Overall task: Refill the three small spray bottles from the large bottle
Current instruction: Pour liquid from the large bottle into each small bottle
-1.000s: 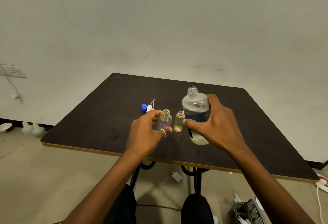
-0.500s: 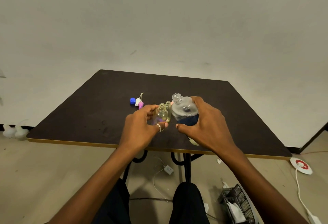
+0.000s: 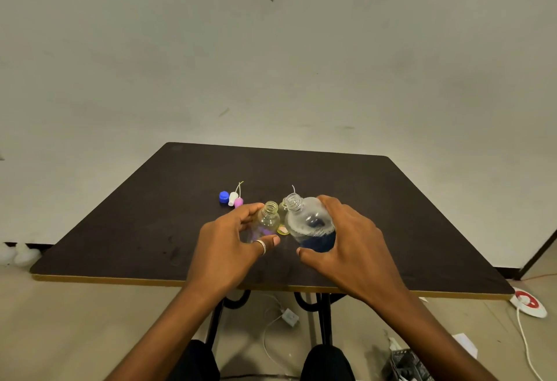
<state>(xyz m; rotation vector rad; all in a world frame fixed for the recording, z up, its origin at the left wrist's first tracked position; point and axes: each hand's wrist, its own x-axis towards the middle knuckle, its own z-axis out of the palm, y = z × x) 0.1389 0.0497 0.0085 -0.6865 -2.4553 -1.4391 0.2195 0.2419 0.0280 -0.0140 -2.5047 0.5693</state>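
Note:
My right hand (image 3: 346, 245) grips the large clear bottle (image 3: 307, 225), uncapped and tilted left, its mouth close to the small bottles. My left hand (image 3: 229, 242) holds an open small clear bottle (image 3: 269, 219) upright on the dark table (image 3: 150, 230). A second small, yellowish bottle (image 3: 282, 211) stands just behind, between the two, mostly hidden. A third small bottle is not visible. Left of them lie a blue cap (image 3: 223, 196), a white spray head (image 3: 232, 199) and a pink spray head (image 3: 238, 202) with thin tubes.
The table stands against a plain wall, its yellow front edge (image 3: 120, 278) near my knees. On the floor lie a white cable and plug (image 3: 289, 316), a red-and-white disc (image 3: 528, 302) at right, and a dark basket (image 3: 407, 365).
The large bottle went from upright to tilted left toward the small bottles. My left hand stayed on the small clear bottle. The camera view shifted.

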